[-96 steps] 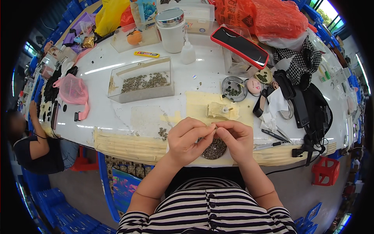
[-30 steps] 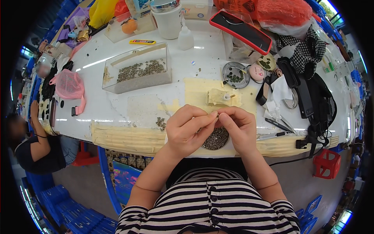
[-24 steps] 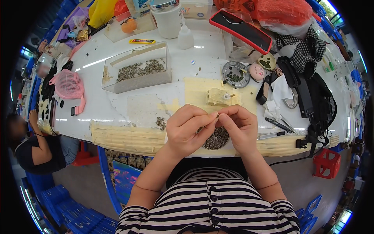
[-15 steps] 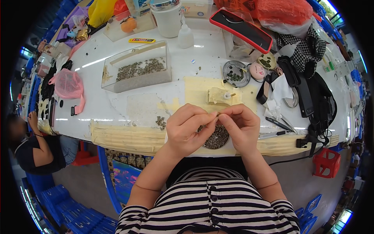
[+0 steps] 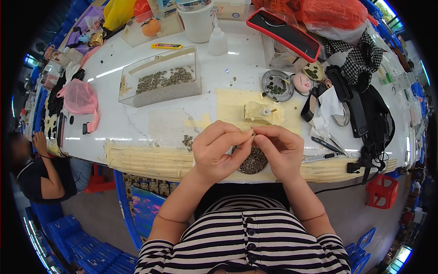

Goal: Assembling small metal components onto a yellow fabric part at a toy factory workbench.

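Observation:
My left hand [image 5: 220, 148] and my right hand [image 5: 282, 148] meet fingertip to fingertip over a round dish [image 5: 252, 165] heaped with small dark metallic pieces. Both hands are closed in a pinch at one spot. Whatever sits between the fingertips is tiny and mostly covered, so its kind cannot be made out. Just beyond them stands a tape-covered block [image 5: 256, 112] with a short peg on top. A little pile of similar metallic bits [image 5: 187, 142] lies left of my left hand.
A clear box [image 5: 187, 93] of small metallic pieces stands at left. Behind are a white squeeze bottle [image 5: 218, 42] and a red-framed phone [image 5: 285, 35]. To the right lie a round tray [image 5: 288, 95] of dark green bits and tweezers [image 5: 325, 144]. Another person [image 5: 50, 178] sits far left.
Both hands stay pinched together over the dish and have shifted only very slightly. The surrounding things keep their places.

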The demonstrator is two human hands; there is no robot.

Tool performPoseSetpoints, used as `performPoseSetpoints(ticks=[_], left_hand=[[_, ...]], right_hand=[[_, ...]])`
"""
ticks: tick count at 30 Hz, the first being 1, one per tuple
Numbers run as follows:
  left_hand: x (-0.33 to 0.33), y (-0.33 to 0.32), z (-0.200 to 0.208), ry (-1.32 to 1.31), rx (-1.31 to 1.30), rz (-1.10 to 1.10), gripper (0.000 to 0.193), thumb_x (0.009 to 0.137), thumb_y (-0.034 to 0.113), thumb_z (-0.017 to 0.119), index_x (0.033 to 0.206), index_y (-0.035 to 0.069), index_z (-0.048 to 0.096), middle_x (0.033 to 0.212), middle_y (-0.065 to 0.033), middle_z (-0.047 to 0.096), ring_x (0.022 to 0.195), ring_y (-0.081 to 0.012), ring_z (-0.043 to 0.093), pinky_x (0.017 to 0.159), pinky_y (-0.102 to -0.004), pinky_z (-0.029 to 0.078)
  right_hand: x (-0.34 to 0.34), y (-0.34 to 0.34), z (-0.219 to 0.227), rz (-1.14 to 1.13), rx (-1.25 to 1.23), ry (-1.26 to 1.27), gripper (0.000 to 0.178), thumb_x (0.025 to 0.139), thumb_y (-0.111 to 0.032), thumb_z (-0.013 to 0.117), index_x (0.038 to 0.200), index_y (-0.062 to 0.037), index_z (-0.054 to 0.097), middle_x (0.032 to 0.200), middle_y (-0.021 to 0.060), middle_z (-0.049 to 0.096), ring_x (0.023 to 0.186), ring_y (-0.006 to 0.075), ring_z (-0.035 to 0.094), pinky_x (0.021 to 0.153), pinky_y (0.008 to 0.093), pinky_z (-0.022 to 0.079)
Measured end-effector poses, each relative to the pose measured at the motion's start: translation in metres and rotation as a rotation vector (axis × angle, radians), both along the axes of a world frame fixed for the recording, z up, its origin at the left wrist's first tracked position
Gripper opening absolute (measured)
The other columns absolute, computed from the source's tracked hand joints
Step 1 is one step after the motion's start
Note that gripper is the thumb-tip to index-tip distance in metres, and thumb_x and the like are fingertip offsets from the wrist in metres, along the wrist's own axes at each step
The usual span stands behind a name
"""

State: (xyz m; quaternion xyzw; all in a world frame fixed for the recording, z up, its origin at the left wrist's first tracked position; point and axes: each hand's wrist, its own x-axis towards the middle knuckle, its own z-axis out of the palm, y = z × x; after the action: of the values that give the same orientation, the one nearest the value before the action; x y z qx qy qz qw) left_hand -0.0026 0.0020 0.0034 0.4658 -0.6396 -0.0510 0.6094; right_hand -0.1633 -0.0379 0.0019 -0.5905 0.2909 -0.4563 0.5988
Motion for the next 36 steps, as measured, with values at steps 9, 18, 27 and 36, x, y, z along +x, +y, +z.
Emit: performPoseSetpoints(ticks=[9,18,27,36], left_hand=[[-0.0002,-0.0008,0.0004,-0.007,-0.006,-0.032,0.022,0.068,-0.006,0.079,0.088,0.002,0.073,0.076,-0.006,0.064,0.063,-0.0177,0.06,0.053,-0.0272,0.047],[0.0005,-0.0008,-0.0006,-0.003,-0.005,-0.061,0.022,0.069,-0.005,0.079,0.088,0.002,0.073,0.077,-0.0066,0.064,0.063,-0.0182,0.06,0.052,-0.0275,0.047],[-0.0004,-0.0008,0.0003,-0.009,0.009,-0.026,0.019,0.069,-0.005,0.079,0.086,0.002,0.072,0.076,-0.0067,0.063,0.062,-0.0181,0.06,0.052,-0.0273,0.047],[-0.0001,-0.0008,0.0011,-0.008,-0.003,-0.042,0.02,0.07,-0.006,0.08,0.087,0.002,0.073,0.076,-0.0061,0.063,0.062,-0.0173,0.06,0.052,-0.0267,0.047]], right_hand=[[-0.0032,-0.0018,0.0006,0.065,0.123,-0.071,0.016,0.09,0.001,0.069,0.106,0.0057,0.068,0.094,0.0071,0.072,0.086,0.0103,0.067,0.078,0.0234,0.054],[-0.0041,-0.0027,0.0015,0.058,0.2,-0.13,0.015,0.088,0.002,0.071,0.102,0.0052,0.068,0.095,0.0074,0.072,0.085,0.0106,0.068,0.078,0.0234,0.054],[-0.0017,0.0006,-0.001,-0.06,-0.04,0.009,0.014,0.087,0.002,0.073,0.1,0.0043,0.069,0.093,0.0077,0.072,0.085,0.0113,0.068,0.078,0.0247,0.054],[-0.0023,0.0,-0.0016,-0.025,0.008,-0.001,0.016,0.087,0.0,0.073,0.103,0.0031,0.071,0.093,0.0065,0.073,0.083,0.01,0.067,0.075,0.0237,0.053]])
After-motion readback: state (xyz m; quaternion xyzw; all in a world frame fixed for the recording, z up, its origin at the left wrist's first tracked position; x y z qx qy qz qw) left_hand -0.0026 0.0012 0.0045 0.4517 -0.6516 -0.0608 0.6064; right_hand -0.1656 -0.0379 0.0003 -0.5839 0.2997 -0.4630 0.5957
